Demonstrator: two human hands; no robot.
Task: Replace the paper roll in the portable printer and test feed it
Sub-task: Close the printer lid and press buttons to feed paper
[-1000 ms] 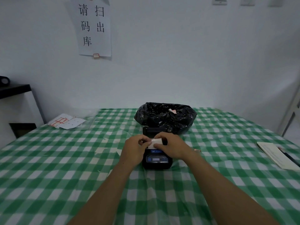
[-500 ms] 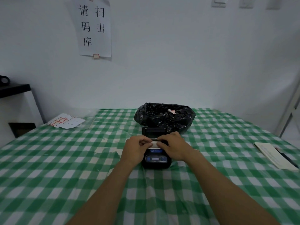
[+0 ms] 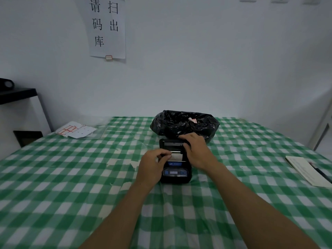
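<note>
A small black portable printer point(image 3: 175, 174) with a blue front panel sits on the green checked table point(image 3: 71, 177). Its lid point(image 3: 169, 143) stands open at the back. White paper point(image 3: 177, 156) shows in the open bay. My left hand point(image 3: 152, 167) rests on the printer's left side and its fingertips pinch the paper's left edge. My right hand point(image 3: 196, 150) reaches over the right side, with its fingers on the top edge of the open lid. The roll itself is mostly hidden by my hands.
A black rubbish bag point(image 3: 185, 124) sits just behind the printer. Loose papers point(image 3: 75, 131) lie at the far left of the table. A notebook point(image 3: 305, 169) with a pen lies at the right edge. A dark shelf point(image 3: 16, 94) stands to the left.
My right hand has left the paper and moved back onto the open lid. The left hand stays at the paper's left edge. More of the paper in the bay shows now.
</note>
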